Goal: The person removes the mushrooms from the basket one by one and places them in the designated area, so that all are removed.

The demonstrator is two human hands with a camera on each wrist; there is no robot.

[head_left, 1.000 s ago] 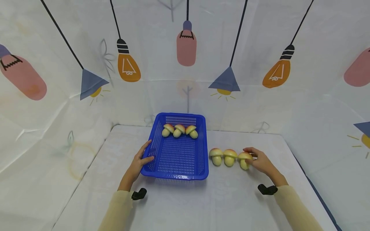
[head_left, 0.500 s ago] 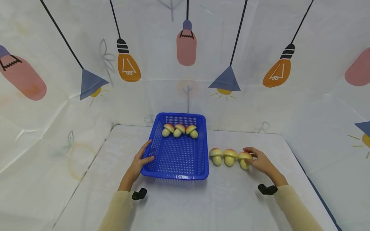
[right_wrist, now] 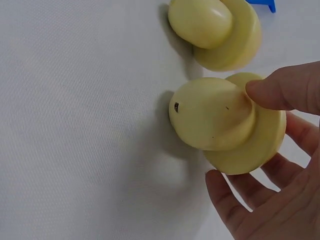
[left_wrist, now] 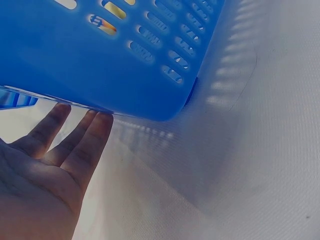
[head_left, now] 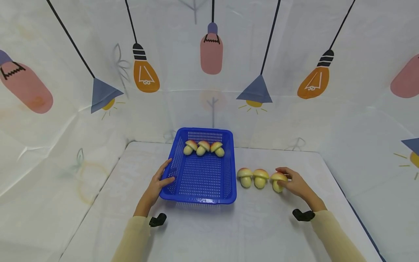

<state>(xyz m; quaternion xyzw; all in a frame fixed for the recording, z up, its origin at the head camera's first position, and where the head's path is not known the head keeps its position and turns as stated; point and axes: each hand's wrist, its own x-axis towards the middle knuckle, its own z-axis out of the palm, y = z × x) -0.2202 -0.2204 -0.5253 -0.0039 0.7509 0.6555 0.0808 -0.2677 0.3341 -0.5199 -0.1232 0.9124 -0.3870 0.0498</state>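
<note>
Pinching the rightmost toy mushroom (head_left: 277,181), a yellow plastic piece with a reddish cap, the right hand (head_left: 296,183) is closing thumb and fingers round it where it is lying on the white table (head_left: 262,225), third out to the right of the blue perforated plastic basket (head_left: 203,165). Head view: two matching mushrooms (head_left: 252,177) are lying in a row between the pinched one and the basket's right wall, each just beside the next. Three more mushrooms (head_left: 203,147) are sitting in a row at the basket's far end. Left hand (head_left: 156,185) is resting against the basket's left wall near its near corner, fingers fairly straight, thumb touching the wall; holding nothing.

Left wrist view: straight fingers (left_wrist: 75,145) are touching the underside of the basket rim (left_wrist: 115,75); table cloth showing beneath. Nothing curled round the rim, so this is a steadying touch, not a grasp.

Right wrist view: thumb tip (right_wrist: 272,95) is pressing where stem meets cap of the pinched mushroom (right_wrist: 225,122), fingers (right_wrist: 235,210) cupping under the cap. Neighbouring mushroom (right_wrist: 215,30) is lying just beyond it, near but apart.

Risks, as judged: grip sits on a rounded, smooth stem, so the piece could roll or slip out on lifting. Neighbour is close, so a sideways drag could knock it along the row. The two mushrooms and the basket's right wall are standing between the pinched piece and the basket floor. Basket could slide, being only touched.
</note>
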